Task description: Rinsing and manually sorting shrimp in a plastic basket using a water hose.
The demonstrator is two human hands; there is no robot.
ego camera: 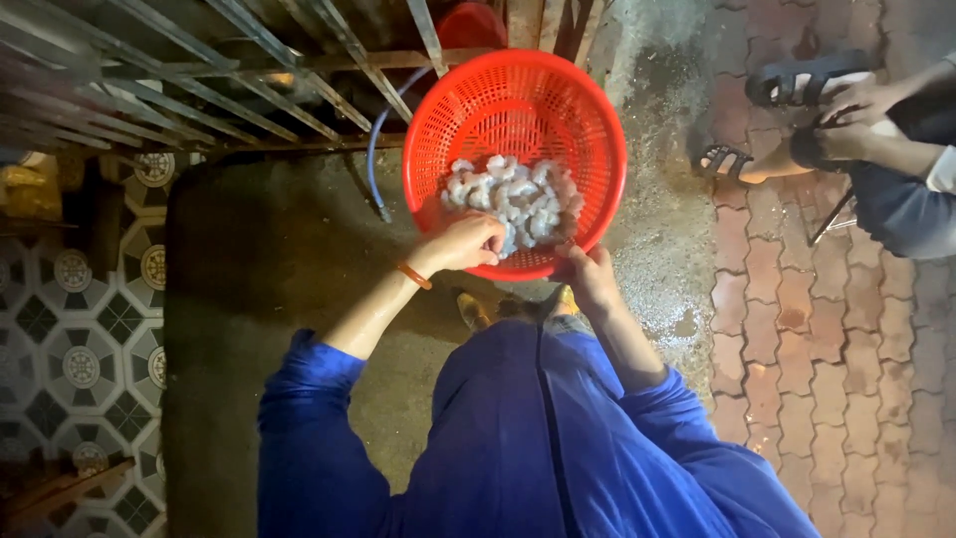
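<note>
Below our blue sleeves [329,399], our left hand [468,244] dips curled fingers into the peeled shrimp [518,199], apparently closed on one, while our right hand [590,277] grips the red basket [438,130] at five o'clock, likely steadying it.

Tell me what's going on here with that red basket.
A person in blue holds a red perforated basket of pale peeled shrimp over wet concrete. The left hand reaches into the shrimp at the near rim; the right hand grips the rim. Another person sits nearby on the brick paving.
</note>
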